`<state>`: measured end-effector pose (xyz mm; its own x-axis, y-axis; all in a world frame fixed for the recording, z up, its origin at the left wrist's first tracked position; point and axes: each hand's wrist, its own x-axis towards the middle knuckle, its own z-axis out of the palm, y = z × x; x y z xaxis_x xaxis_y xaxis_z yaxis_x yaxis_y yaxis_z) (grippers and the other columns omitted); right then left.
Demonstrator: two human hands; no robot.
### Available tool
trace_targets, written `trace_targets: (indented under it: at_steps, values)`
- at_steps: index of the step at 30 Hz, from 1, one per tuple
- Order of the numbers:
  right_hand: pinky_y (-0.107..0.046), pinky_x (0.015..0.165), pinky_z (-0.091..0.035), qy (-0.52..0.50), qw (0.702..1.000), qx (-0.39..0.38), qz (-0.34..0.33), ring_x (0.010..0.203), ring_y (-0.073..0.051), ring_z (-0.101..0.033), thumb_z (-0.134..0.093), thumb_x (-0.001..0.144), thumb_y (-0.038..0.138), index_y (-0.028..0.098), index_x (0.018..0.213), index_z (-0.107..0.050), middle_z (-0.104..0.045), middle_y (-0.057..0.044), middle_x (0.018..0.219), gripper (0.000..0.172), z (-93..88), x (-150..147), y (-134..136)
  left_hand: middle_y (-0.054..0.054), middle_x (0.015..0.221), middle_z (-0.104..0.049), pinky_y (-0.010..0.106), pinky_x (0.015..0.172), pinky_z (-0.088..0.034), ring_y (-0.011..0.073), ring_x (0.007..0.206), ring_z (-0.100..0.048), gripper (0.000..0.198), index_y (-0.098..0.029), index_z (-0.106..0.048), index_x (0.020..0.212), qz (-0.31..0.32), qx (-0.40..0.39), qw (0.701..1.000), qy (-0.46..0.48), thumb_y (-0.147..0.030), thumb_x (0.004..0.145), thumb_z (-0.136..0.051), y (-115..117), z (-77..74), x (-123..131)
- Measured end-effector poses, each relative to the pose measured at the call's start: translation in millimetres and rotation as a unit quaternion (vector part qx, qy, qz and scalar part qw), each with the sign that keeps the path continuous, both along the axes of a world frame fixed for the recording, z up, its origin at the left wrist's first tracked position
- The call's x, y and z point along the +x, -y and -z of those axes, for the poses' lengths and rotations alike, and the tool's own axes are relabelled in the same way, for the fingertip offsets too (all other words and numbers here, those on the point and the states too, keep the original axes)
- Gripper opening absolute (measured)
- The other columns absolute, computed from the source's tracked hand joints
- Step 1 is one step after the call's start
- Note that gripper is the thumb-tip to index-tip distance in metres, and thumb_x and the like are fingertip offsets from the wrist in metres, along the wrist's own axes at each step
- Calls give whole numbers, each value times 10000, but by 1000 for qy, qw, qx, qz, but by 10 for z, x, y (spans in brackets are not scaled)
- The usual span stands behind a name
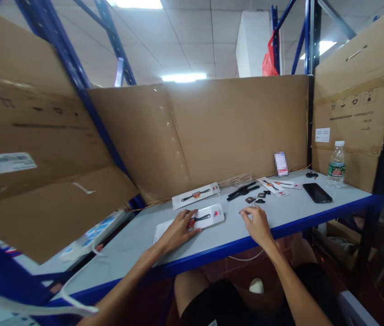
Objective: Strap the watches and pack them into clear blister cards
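Observation:
My left hand lies over a slim white box printed with a watch strap, its fingers stretched across the box's left part. Another white piece, partly hidden by this hand, shows on its left side. My right hand is raised at the table's front edge, thumb and fingers pinched together; whatever is between them is too small to make out. Just beyond it lie small dark pieces and a black watch with its strap. A similar white box lies farther back.
Printed white cards, clear plastic packaging, a black phone, a water bottle and a small dark item are on the table. A lit phone leans against the cardboard wall. Blue posts frame the table.

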<state>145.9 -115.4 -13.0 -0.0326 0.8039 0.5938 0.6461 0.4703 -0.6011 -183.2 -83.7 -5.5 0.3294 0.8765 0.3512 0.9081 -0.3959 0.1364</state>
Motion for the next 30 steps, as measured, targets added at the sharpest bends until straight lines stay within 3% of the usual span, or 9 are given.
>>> trace_targets:
  at_steps: [4,11,16,19,22,24,30]
  values:
    - [-351,890,-476,-24,998,-18,48,960,-258,-662,-536,955,181,228,929,-799,-787,-70,965,269,207,84,314,163,1366,-574,474,1125,-438,310,1260,-561,698,-204,-509,1503,81,-21,996,21,-486,883,-663,238,-56,445]
    - [-400,953,-505,-121,990,0,76,1025,-278,-687,-516,931,241,197,1077,-778,-774,-119,1093,303,328,423,507,177,1463,-523,531,1216,-326,327,1405,-466,759,-221,-424,1572,187,-22,982,-5,-443,893,-678,270,-74,1173]
    - [-368,819,-541,-278,958,-27,60,849,-252,-710,-598,846,323,201,976,-772,-786,-85,913,249,374,520,492,209,1578,-428,642,1244,-168,382,1525,-309,965,-219,-285,1623,193,22,981,-28,-642,849,-675,256,26,1593]
    - [-302,643,-518,-376,925,-55,2,704,-212,-671,-675,770,345,186,914,-738,-744,-50,769,224,386,517,502,212,1535,-465,651,1231,-180,390,1486,-369,1056,-225,-248,1628,187,44,980,-43,-666,793,-719,287,82,1833]
    - [-213,417,-350,-450,884,-113,-63,524,-145,-572,-745,710,370,179,892,-682,-690,-17,690,271,409,487,547,188,1366,-570,633,1228,-202,382,1364,-491,941,-203,-385,1552,166,63,983,-55,-529,764,-785,350,103,1975]
    - [-188,363,-260,-476,865,-134,-84,459,-115,-521,-763,702,386,189,892,-642,-666,1,674,300,441,455,588,160,1267,-600,612,1228,-217,361,1277,-543,789,-208,-482,1459,162,72,983,-49,-422,762,-784,394,94,2006]
    - [-177,368,-280,-483,864,-110,-96,417,-94,-496,-752,776,445,222,894,-546,-610,48,627,326,546,362,693,124,1202,-604,593,1224,-230,329,1196,-565,541,-229,-559,1276,162,69,984,-20,-322,768,-720,437,46,1993]
